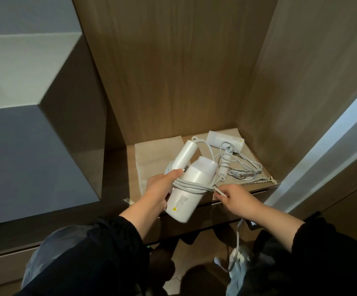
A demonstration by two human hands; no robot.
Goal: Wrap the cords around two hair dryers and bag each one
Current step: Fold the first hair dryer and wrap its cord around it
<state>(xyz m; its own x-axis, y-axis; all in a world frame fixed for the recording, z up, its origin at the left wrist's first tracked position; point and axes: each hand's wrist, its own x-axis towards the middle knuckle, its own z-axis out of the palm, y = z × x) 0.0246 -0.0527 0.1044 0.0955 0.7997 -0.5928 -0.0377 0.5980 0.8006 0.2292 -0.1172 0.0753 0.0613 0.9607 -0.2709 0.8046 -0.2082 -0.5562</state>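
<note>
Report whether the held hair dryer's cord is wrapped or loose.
Partly wrapped: cord loops circle the hair dryer in the left hand; the right hand pinches the rest, which hangs below.

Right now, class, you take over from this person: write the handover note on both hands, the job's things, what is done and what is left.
Left hand grips the first hair dryer at its barrel. Right hand pinches its cord beside the barrel.
Done: a few cord turns round the barrel; the rest hangs below the right hand.
Second hair dryer lies on the shelf, its loose cord on the right bag; the left bag lies flat.
To do: finish this wrap, wrap the second, bag both.
</note>
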